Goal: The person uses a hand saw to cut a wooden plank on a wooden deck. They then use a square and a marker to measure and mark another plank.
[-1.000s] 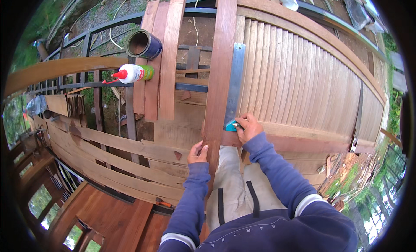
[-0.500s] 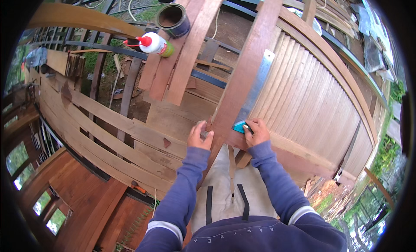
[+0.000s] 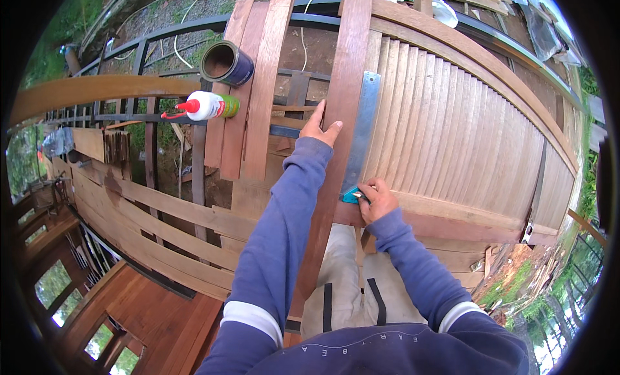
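A long reddish-brown board (image 3: 349, 71) runs away from me, lying across the edge of a slatted louvre panel (image 3: 445, 130). My left hand (image 3: 321, 124) is against the board's left edge, thumb and fingers apart. Along its right side lies a try square (image 3: 361, 126) with a long metal blade and a teal handle. My right hand (image 3: 380, 201) is closed at the handle end of the square, pressing it at the near rail (image 3: 445, 225). A thin pale-tipped stick, perhaps a pencil, shows between its fingers; its far end is hidden.
To the left, several loose planks (image 3: 268, 84) carry an open can (image 3: 226, 64) and a white-and-green glue bottle (image 3: 210, 106) with a red nozzle. A dark metal frame (image 3: 148, 110) with gaps lies beyond. Slatted boards (image 3: 174, 213) curve along the left, above a reddish wooden floor (image 3: 155, 310).
My left hand has moved farther up along the board's left edge. My right hand stays at the square's teal handle. The view has shifted, moving the can and bottle lower and leftward.
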A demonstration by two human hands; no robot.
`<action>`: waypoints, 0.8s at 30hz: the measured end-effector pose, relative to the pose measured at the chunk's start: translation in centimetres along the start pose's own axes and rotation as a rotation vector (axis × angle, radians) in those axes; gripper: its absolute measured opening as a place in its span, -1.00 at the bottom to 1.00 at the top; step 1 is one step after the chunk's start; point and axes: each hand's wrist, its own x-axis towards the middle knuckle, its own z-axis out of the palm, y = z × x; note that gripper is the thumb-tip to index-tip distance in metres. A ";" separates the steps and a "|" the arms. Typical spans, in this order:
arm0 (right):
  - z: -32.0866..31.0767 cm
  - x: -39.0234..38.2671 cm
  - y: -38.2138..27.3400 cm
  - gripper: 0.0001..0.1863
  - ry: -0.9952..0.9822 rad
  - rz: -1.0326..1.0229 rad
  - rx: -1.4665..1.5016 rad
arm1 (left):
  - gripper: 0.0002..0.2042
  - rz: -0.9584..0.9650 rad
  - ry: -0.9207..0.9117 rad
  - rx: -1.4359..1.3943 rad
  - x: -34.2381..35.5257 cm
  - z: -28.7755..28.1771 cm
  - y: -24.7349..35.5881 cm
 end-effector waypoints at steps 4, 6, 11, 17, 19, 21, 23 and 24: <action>-0.2 0.1 -0.2 -0.75 -0.002 -0.002 0.013 | -0.30 -0.015 -0.054 0.123 0.1 -0.3 2.5; -0.2 0.1 -0.2 -0.75 -0.001 -0.001 0.021 | -0.30 0.004 -0.069 0.108 0.2 -0.4 2.2; -0.4 0.1 -0.3 -0.76 -0.012 0.006 0.019 | -0.28 -0.021 -0.091 0.051 0.2 -0.5 2.1; -0.4 0.2 -0.3 -0.78 -0.016 0.004 0.013 | -0.27 -0.045 -0.096 0.038 0.4 -0.4 1.7; -0.4 0.2 -0.2 -0.78 -0.012 0.000 0.008 | -0.27 -0.048 -0.099 0.043 0.3 -0.5 2.0; -0.4 0.2 -0.2 -0.78 -0.010 -0.006 0.008 | -0.27 -0.046 -0.101 0.020 0.2 -0.6 2.0; -0.4 0.2 -0.2 -0.77 -0.008 -0.010 0.012 | -0.27 -0.051 -0.102 0.020 0.2 -0.6 2.1; -0.4 0.2 -0.3 -0.77 -0.016 -0.008 0.008 | -0.27 -0.058 -0.101 0.031 0.2 -0.6 2.1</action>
